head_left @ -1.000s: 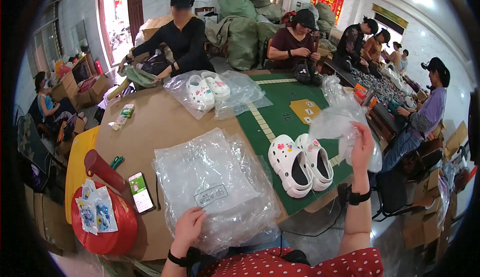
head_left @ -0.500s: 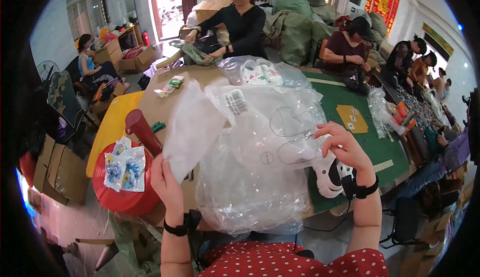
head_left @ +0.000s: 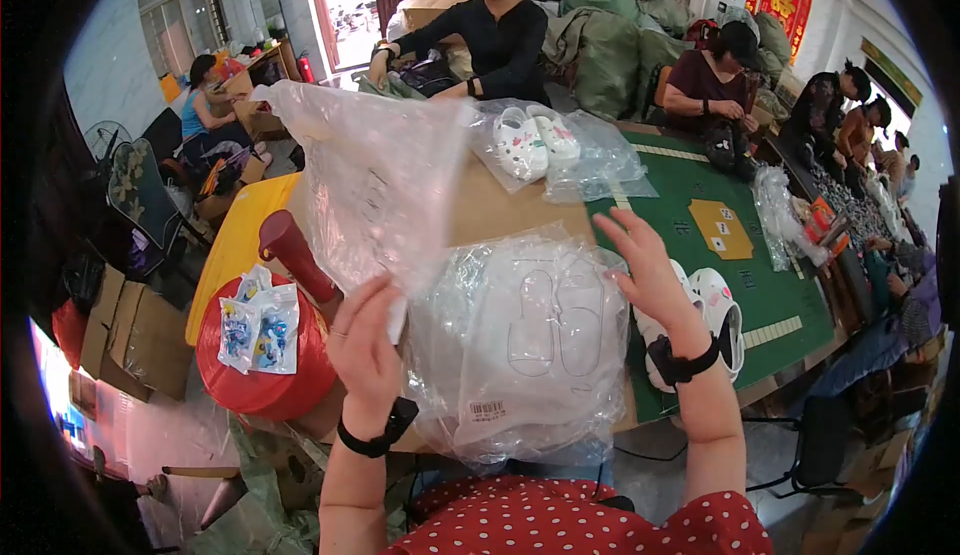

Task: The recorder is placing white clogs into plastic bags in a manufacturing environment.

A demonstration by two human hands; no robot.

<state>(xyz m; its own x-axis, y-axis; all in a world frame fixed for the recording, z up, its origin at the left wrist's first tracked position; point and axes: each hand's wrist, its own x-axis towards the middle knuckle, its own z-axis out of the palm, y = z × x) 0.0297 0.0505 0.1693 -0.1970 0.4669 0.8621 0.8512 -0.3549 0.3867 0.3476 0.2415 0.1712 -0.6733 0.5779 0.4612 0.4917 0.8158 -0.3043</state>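
My left hand (head_left: 365, 355) has its fingers pinched at the lower edge of a thin, see-through plastic bag (head_left: 380, 185), which billows upward over the left part of the table and is partly blurred. My right hand (head_left: 650, 270) is held with its fingers apart, beside a heap of clear plastic bags (head_left: 440, 320) in front of me. The top bag (head_left: 545, 340) carries printed shoe-sole outlines and a barcode. Under and beside my right wrist sits a pair of white clogs (head_left: 718, 305), partly hidden by that hand. Another pair of white clogs (head_left: 525, 145), with coloured charms, lies on clear plastic farther back.
Left of my hand stand a dark red cylinder with a handle (head_left: 295, 255) and a red round bundle (head_left: 270, 390) bearing small packets (head_left: 262, 325). A green mat (head_left: 680, 200) with a yellow card (head_left: 720, 227) covers the right side. Several people work around the tables.
The printed bag near my right hand now lies flat on the heap, its barcode toward me. My right hand has opened. The sheet in my left hand has spread upward and away.
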